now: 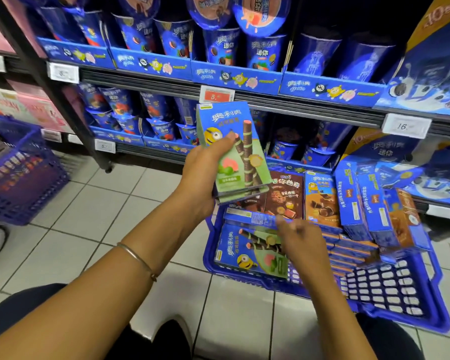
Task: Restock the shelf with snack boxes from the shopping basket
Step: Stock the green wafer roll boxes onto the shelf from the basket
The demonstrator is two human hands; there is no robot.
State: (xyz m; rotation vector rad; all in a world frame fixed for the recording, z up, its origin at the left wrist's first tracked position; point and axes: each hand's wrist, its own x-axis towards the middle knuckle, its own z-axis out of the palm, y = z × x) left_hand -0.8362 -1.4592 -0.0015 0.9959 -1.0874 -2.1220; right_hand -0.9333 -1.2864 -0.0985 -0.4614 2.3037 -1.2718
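Now, left hand [200,175] gripping boxes [231,152], basket [400,319] below

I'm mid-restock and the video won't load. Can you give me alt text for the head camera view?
The left hand holds a small stack of green snack boxes up before the stocked shelf. The right hand reaches a blue box lying on edge in the basket on the floor; blur hides its grip.
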